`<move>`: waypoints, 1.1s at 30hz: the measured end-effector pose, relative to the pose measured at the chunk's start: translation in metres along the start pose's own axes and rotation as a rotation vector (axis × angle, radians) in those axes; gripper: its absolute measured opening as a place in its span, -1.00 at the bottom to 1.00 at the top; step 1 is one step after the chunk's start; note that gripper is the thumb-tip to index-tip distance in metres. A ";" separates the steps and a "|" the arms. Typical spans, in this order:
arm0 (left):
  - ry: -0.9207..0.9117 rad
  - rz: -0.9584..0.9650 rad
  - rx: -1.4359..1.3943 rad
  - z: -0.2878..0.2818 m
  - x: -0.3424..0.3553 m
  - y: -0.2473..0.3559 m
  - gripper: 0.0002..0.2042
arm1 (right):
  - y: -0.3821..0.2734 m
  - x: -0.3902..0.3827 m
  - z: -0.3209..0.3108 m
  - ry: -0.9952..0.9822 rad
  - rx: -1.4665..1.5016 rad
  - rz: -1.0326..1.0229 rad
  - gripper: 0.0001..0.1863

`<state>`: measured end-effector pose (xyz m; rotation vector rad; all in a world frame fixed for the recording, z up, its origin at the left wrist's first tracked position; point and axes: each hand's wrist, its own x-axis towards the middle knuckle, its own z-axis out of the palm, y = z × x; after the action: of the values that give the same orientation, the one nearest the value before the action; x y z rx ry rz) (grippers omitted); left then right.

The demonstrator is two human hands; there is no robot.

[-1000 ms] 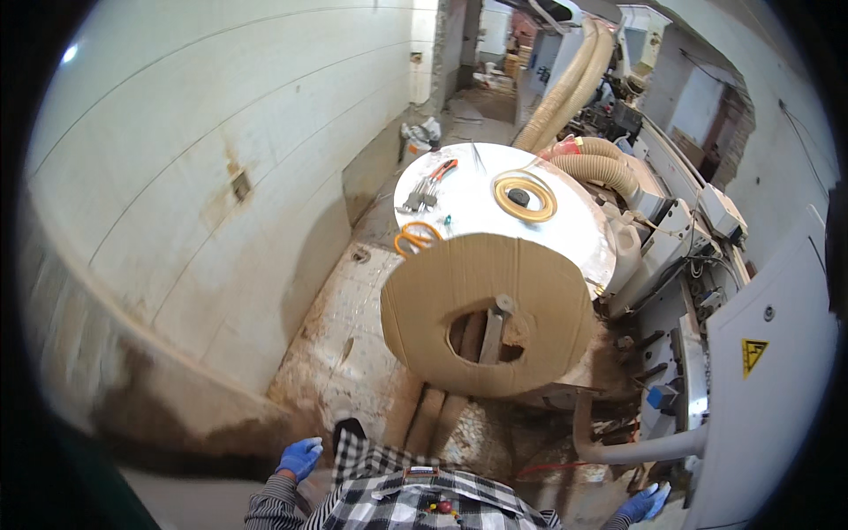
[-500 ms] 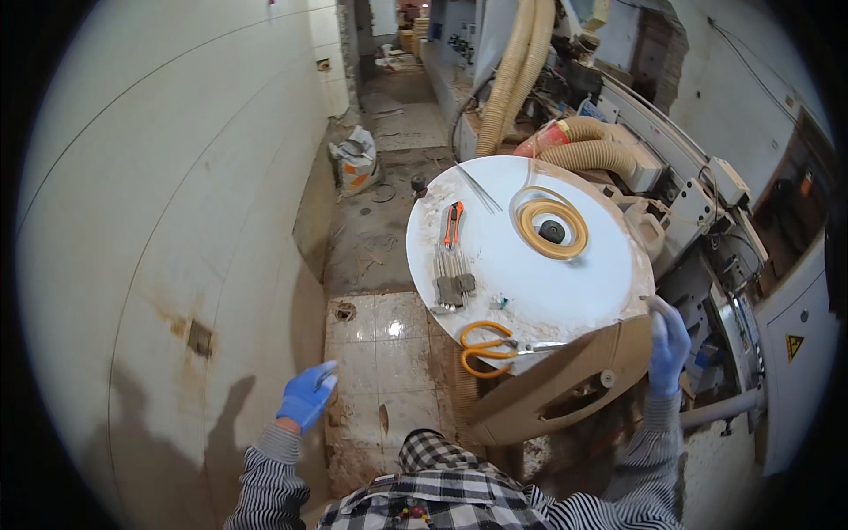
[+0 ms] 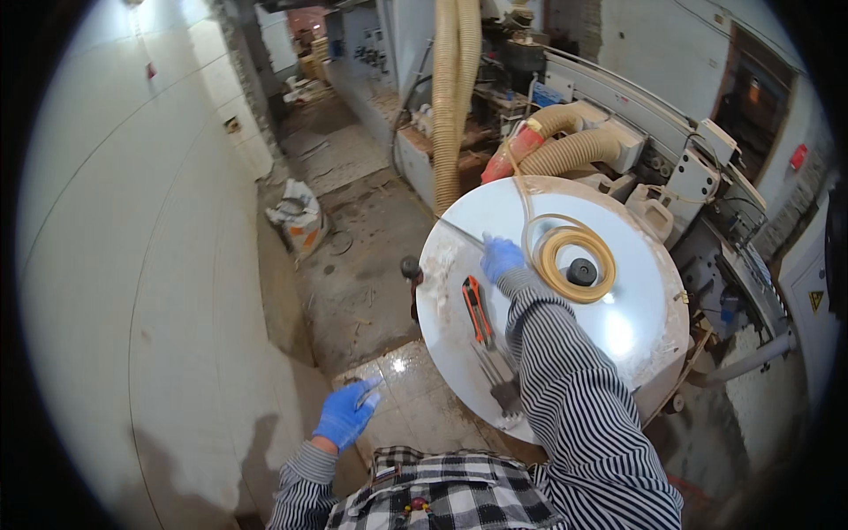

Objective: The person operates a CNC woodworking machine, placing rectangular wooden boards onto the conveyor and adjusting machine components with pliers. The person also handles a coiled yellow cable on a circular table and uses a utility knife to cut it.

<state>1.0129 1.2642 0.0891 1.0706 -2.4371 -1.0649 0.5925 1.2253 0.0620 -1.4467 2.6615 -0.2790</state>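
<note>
Head view: right hand [image 3: 503, 256] at thin rods [image 3: 459, 230] on the round table [image 3: 640, 291]

The right arm stretches across the table, its fingertips at the near end of the rods, which lie by the table's far-left rim. The fingers are partly curled; from here I can't tell whether they have closed on anything. The striped sleeve [image 3: 574, 389] covers part of the tabletop and hides some of its near edge; the metal tools [image 3: 503, 395] beside it are blurred. An orange-and-black knife [image 3: 478, 311] lies toward the table's left rim; a yellow coil [image 3: 548, 261] circles a black disc [image 3: 581, 272] right of the table's middle. Off the table's near-left edge hangs the left hand [image 3: 347, 413], half curled; whether it holds something is unclear. Floor [image 3: 353, 291] runs between the table's left edge and the wall [image 3: 177, 291], with a white sack [image 3: 300, 221] standing beyond that edge.
</note>
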 end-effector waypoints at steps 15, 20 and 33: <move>-0.416 0.502 0.015 -0.025 0.341 0.037 -0.69 | 0.021 -0.165 -0.080 -0.344 0.057 0.072 -0.64; -0.313 0.976 0.295 0.072 0.442 0.108 -0.60 | 0.094 -0.063 -0.091 0.105 0.164 0.094 -0.69; -0.556 1.145 0.457 0.185 0.520 0.162 -0.71 | 0.164 0.096 -0.040 -0.013 -0.291 0.095 -0.84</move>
<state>0.4767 1.0575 0.0566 -0.6981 -3.0214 -0.4110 0.3989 1.2358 0.0668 -1.3783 2.8416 0.1316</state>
